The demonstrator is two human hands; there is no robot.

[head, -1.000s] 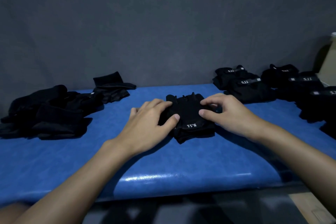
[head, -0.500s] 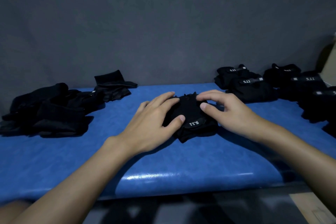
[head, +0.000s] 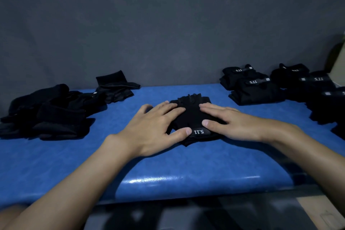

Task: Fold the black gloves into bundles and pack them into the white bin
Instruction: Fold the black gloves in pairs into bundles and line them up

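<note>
A pair of black gloves [head: 193, 113] with a "5.11" wrist tab lies in the middle of the blue padded table [head: 168, 166]. My left hand [head: 155, 129] lies flat on the gloves' left side, fingers straight, thumb beside the tab. My right hand [head: 235, 122] presses flat on the right side, fingers stretched out. A heap of loose black gloves [head: 50, 112] sits at the left. Several folded glove bundles [head: 255, 87] with "5.11" tabs lie at the right. No white bin shows plainly.
A dark grey wall rises right behind the table. A pale box edge [head: 338, 67] shows at the far right. The table's front edge [head: 186, 181] runs just below my forearms, with floor beneath.
Both hands went from curled fingers gripping the gloves to flat, stretched fingers pressing them down. The gloves stayed in the same spot.
</note>
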